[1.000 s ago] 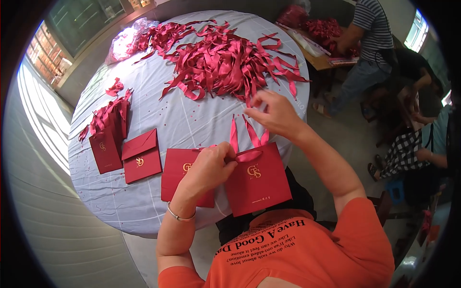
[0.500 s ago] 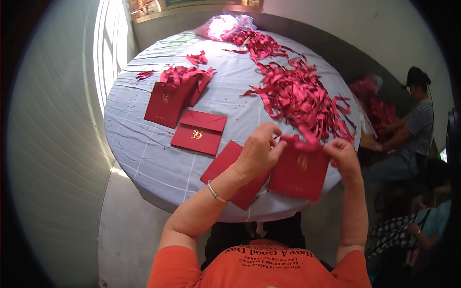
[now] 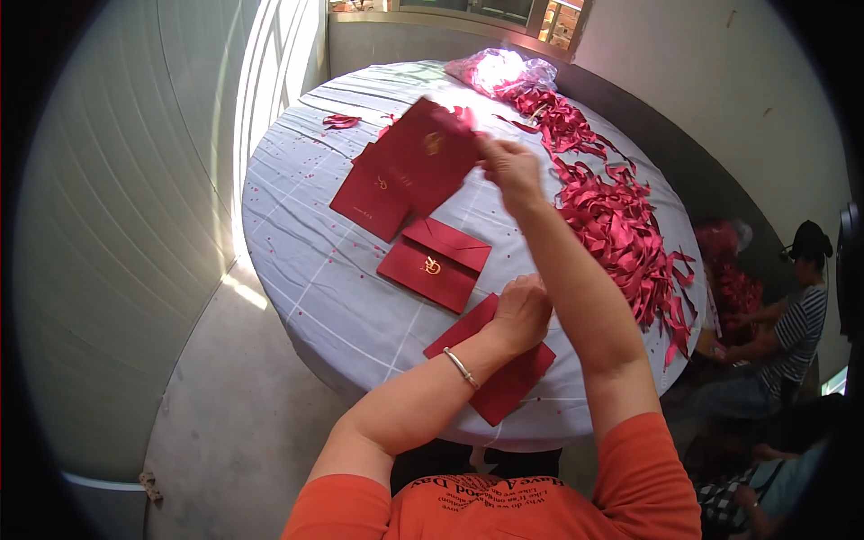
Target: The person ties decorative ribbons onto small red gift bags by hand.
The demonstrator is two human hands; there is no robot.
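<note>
Pinched by its upper edge, a red paper gift bag [image 3: 430, 148] with a gold emblem hangs from my right hand [image 3: 515, 175], which is closed on it. It overlaps another red bag [image 3: 364, 205] on the far left of the table. My left hand [image 3: 524, 315] is over a flat red bag [image 3: 506, 382] near the table's front edge; its fingertips are hidden, partly by my right forearm. Between these lies a red bag with a folded flap [image 3: 441, 270] and a gold emblem. Dark pink ribbons [image 3: 612, 238] form a long heap on the right.
A pale checked cloth covers the round table [image 3: 337, 310], with small red bits scattered on it. A clear plastic bag [image 3: 504, 70] of ribbons stands at the far edge. At right, a seated person in a striped shirt [image 3: 804, 319] handles red material; another person is lower right.
My right hand has carried the gift bag from the near right to the far left, over the other bag. My left hand has let go of it and is now lower, over the flat bag.
</note>
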